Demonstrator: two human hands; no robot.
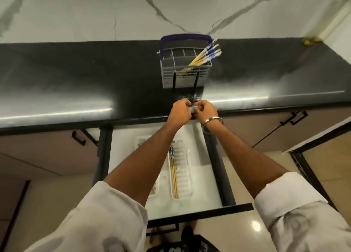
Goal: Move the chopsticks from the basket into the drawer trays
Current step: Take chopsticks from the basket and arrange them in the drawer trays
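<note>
Head view: both hands meet over the front edge of the black countertop (76, 84), directly above the open drawer (201, 211). Left hand (180, 112) and right hand (207, 112) are curled, fingertips touching or nearly so, pinching something small and pale between them. Too blurred to tell what it is. Two thin dark vertical bars rise from just above the hands up across the basket front; can't tell if the hands are holding them.

Right wrist carries a metal bangle (212, 121). White sleeves are rolled up past the forearms.

Basket (171, 77): grey plastic grid with a blue handle, standing upright on the countertop, behind the hands and toward the back wall. Chopsticks in basket (201, 59): a bundle in its right-hand compartment, leaning right, with the blue-and-white patterned ends sticking out over the right rim.

Drawer is pulled out below the countertop's front edge. Inside, white tray (183, 177) with a ribbed floor sits right of centre. Chopsticks in tray (173, 175) lie along its left side, lengthwise, blue ends pointing toward the countertop. A second tray to the left is mostly hidden by the left forearm; contents unclear.
</note>
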